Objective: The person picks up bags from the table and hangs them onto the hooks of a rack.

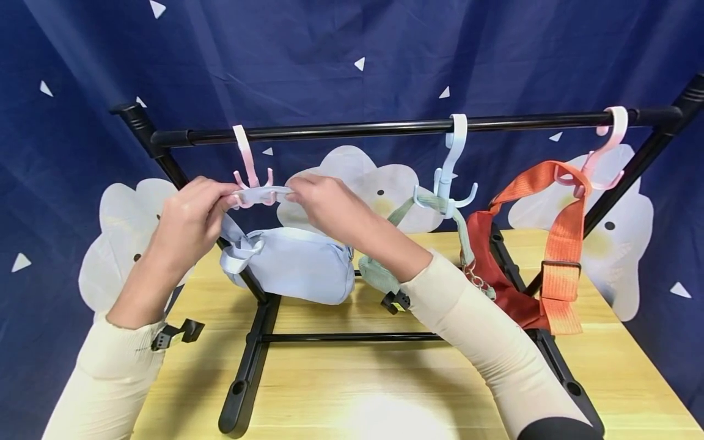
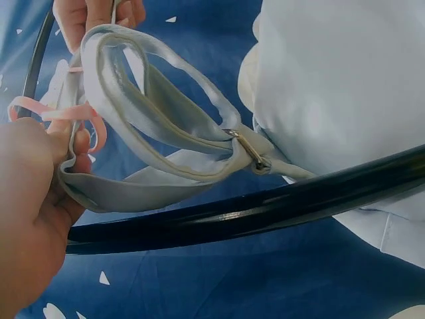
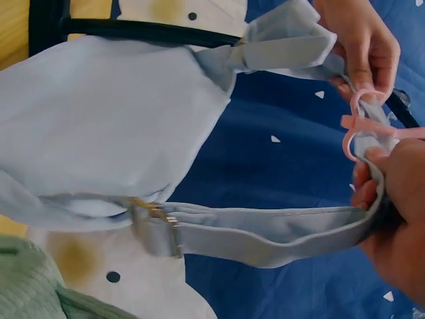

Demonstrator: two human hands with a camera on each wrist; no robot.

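A light blue bag (image 1: 299, 263) hangs below the rack's bar at the left, its strap (image 3: 272, 236) running up to a pink hook (image 1: 247, 160). My left hand (image 1: 189, 214) pinches the strap just left of the hook's prongs. On the other side, my right hand (image 1: 316, 194) pinches the same strap between thumb and fingers. Between the two hands the strap stretches flat across the prongs. In the left wrist view, the loose strap end loops near a metal buckle (image 2: 251, 149), and the pink prongs overlap the strap.
A black rack (image 1: 363, 129) stands on a wooden table (image 1: 352, 379). Midway along its bar, a pale blue hook (image 1: 452, 162) carries a green bag (image 1: 379, 275). At the right, another pink hook (image 1: 610, 143) holds a red bag (image 1: 484, 269) by its orange strap. Behind hangs a dark blue curtain (image 1: 308, 67).
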